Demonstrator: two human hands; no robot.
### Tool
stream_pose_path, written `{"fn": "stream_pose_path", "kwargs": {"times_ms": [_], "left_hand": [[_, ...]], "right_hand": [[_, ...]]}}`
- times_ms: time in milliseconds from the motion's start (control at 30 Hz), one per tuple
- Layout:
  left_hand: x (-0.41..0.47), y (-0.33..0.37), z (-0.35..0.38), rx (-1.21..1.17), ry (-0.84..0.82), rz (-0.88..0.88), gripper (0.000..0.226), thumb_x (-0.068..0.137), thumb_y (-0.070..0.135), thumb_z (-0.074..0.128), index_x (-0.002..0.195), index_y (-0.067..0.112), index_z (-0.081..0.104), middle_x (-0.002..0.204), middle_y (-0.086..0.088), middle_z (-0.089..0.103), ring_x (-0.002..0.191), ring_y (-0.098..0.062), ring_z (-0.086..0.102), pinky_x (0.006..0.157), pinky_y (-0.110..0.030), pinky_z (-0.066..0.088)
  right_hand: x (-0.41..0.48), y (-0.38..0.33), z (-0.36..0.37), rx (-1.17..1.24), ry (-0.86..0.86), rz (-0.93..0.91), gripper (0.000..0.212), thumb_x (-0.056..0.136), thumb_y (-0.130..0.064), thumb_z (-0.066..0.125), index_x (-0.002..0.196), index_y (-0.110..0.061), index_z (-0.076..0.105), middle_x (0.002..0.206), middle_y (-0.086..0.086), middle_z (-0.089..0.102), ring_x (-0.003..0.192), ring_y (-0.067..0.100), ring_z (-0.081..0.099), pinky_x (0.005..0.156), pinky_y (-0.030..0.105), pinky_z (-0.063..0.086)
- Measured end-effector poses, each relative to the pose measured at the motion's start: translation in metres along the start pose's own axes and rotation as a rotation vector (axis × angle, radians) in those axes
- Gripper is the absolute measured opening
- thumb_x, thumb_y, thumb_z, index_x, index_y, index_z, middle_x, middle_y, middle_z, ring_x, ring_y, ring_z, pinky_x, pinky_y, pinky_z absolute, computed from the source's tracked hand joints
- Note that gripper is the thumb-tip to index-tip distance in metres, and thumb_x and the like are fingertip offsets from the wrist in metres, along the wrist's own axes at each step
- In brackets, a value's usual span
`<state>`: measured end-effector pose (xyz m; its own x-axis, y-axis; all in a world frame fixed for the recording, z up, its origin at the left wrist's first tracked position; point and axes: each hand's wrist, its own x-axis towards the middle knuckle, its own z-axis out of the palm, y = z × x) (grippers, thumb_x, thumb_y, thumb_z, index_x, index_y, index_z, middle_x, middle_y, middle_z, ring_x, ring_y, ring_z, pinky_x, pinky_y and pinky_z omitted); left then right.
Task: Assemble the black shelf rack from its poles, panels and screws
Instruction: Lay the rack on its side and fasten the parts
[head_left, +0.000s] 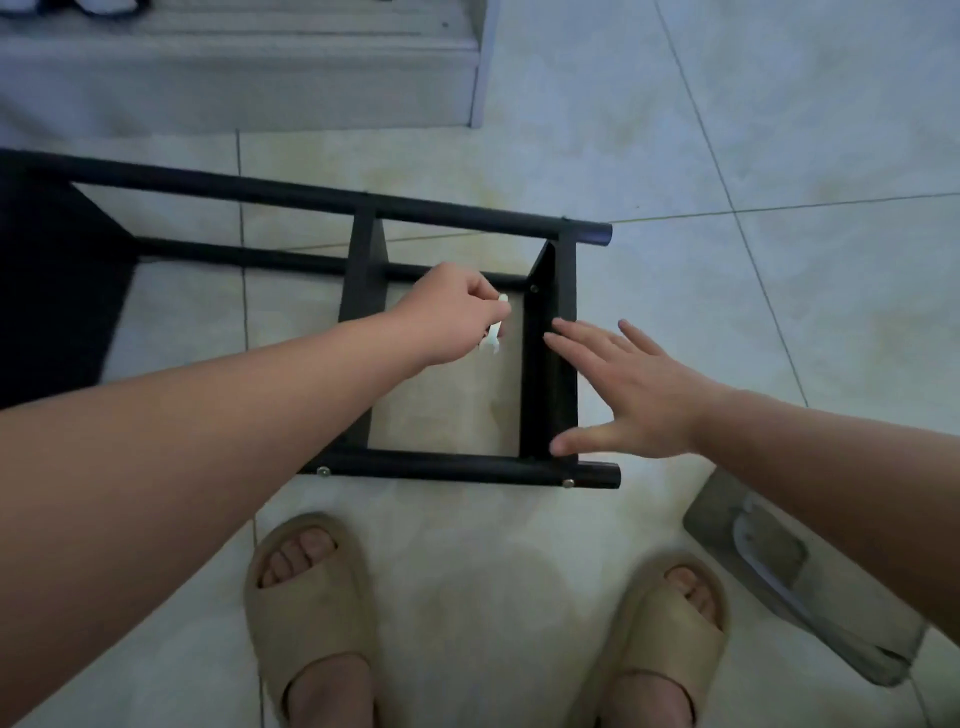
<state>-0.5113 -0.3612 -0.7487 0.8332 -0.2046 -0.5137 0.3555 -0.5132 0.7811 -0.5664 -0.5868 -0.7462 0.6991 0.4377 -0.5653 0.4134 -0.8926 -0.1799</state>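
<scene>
Head view, floor-level inventory:

- Shelf rack (363, 332): black, lying on its side on the tiled floor (727, 130), partly built. Long poles run left to right; the near pole (457, 466) lies just ahead of the person's sandals (311, 613).
- Panels: two stand between the poles. The end panel (550, 358) sits close to the right-hand pole ends; the second panel (363, 312) is further left.
- Screws: one screw head (533, 287) shows on the end panel's inner face near the far pole; two more (569, 483) show along the near pole.
- Left hand (452, 312): clenched round a small white wrench (494, 325), held between the two panels, near that inner screw but not on it.
- Right hand (628, 384): fingers spread flat, grasping nothing, laid against the outer face of the end panel.
- Grey bag (795, 577): on the floor at the right, beside the right sandal; contents unclear.
- Step in hand, as judged: tightening the end panel's far screw. Seat the wrench squarely on the screw head before turning, keep the right palm bracing the panel so it cannot twist, and stop once snug.
</scene>
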Motion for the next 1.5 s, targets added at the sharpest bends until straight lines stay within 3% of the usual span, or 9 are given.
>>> {"fn": "stream_pose_path", "kwargs": {"times_ms": [133, 233, 333, 500, 633, 800, 1133, 1333, 1500], "left_hand": [[0.018, 0.038, -0.017, 0.182, 0.078, 0.098, 0.021, 0.096, 0.022, 0.053, 0.078, 0.014, 0.061, 0.075, -0.009, 0.073, 0.062, -0.022, 0.056, 0.062, -0.029, 0.040], [0.045, 0.059, -0.019, 0.380, 0.142, 0.108, 0.021, 0.098, 0.023, 0.046, 0.078, 0.019, 0.051, 0.087, -0.009, 0.067, 0.094, -0.032, 0.060, 0.066, -0.033, 0.037], [0.079, 0.065, -0.021, 0.561, 0.159, 0.092, 0.010, 0.099, 0.022, 0.043, 0.096, 0.017, 0.051, 0.102, -0.008, 0.059, 0.103, -0.034, 0.053, 0.080, -0.037, 0.039], [0.126, 0.046, -0.032, 0.709, 0.098, 0.002, 0.012, 0.099, 0.015, 0.039, 0.089, 0.009, 0.043, 0.094, -0.009, 0.053, 0.077, -0.028, 0.049, 0.068, -0.034, 0.036], [0.135, 0.039, -0.036, 0.710, 0.103, 0.030, 0.027, 0.102, 0.023, 0.038, 0.119, 0.005, 0.049, 0.098, -0.009, 0.052, 0.098, -0.034, 0.058, 0.077, -0.036, 0.040], [0.079, 0.047, -0.028, 0.754, 0.062, 0.131, 0.024, 0.105, 0.024, 0.033, 0.112, 0.009, 0.049, 0.080, 0.002, 0.043, 0.094, -0.032, 0.057, 0.087, -0.043, 0.046], [-0.085, 0.079, -0.011, 0.785, 0.079, 0.298, 0.008, 0.103, 0.015, 0.034, 0.105, 0.014, 0.041, 0.083, 0.004, 0.053, 0.090, -0.030, 0.052, 0.093, -0.045, 0.035], [-0.153, 0.061, 0.015, 0.797, 0.052, 0.266, 0.008, 0.101, 0.012, 0.034, 0.106, 0.012, 0.040, 0.080, 0.004, 0.057, 0.083, -0.026, 0.055, 0.090, -0.044, 0.035], [-0.191, 0.034, 0.039, 0.789, 0.197, 0.307, 0.009, 0.100, 0.011, 0.034, 0.103, 0.017, 0.040, 0.071, 0.005, 0.056, 0.074, -0.022, 0.053, 0.089, -0.041, 0.034]], "right_hand": [[0.021, 0.010, -0.049, 0.147, 0.215, 0.136, 0.083, 0.093, -0.061, 0.055, 0.159, -0.023, 0.023, 0.158, 0.004, 0.040, 0.143, 0.027, 0.038, 0.116, 0.040, 0.028], [0.051, 0.023, -0.075, 0.155, 0.271, 0.221, 0.076, 0.094, -0.048, 0.062, 0.157, -0.025, 0.027, 0.157, 0.003, 0.041, 0.142, 0.027, 0.037, 0.113, 0.043, 0.031], [0.082, 0.037, -0.084, 0.128, 0.247, 0.294, 0.082, 0.091, -0.049, 0.066, 0.158, -0.025, 0.025, 0.158, 0.003, 0.037, 0.145, 0.028, 0.032, 0.114, 0.044, 0.028], [0.116, 0.057, -0.081, 0.181, 0.089, 0.319, 0.089, 0.087, -0.056, 0.071, 0.158, -0.027, 0.025, 0.151, 0.004, 0.042, 0.140, 0.029, 0.037, 0.110, 0.044, 0.032], [0.117, 0.057, -0.084, 0.228, 0.101, 0.311, 0.093, 0.076, -0.058, 0.081, 0.151, -0.024, 0.037, 0.135, 0.005, 0.051, 0.124, 0.030, 0.048, 0.092, 0.039, 0.042], [0.066, 0.037, -0.083, 0.336, 0.153, 0.344, 0.079, 0.066, -0.053, 0.089, 0.130, -0.021, 0.055, 0.116, 0.001, 0.052, 0.106, 0.022, 0.045, 0.080, 0.034, 0.039], [-0.090, -0.050, -0.068, 0.307, 0.350, 0.355, 0.063, 0.071, -0.047, 0.088, 0.108, -0.023, 0.042, 0.108, -0.006, 0.046, 0.094, 0.024, 0.054, 0.078, 0.040, 0.049], [-0.150, -0.099, -0.017, 0.257, 0.436, 0.370, 0.052, 0.085, -0.040, 0.078, 0.118, -0.015, 0.047, 0.116, -0.001, 0.047, 0.097, 0.025, 0.056, 0.069, 0.036, 0.042], [-0.178, -0.122, 0.013, 0.177, 0.486, 0.371, 0.047, 0.089, -0.039, 0.074, 0.117, -0.013, 0.046, 0.113, 0.002, 0.047, 0.094, 0.025, 0.055, 0.065, 0.035, 0.039]]}}
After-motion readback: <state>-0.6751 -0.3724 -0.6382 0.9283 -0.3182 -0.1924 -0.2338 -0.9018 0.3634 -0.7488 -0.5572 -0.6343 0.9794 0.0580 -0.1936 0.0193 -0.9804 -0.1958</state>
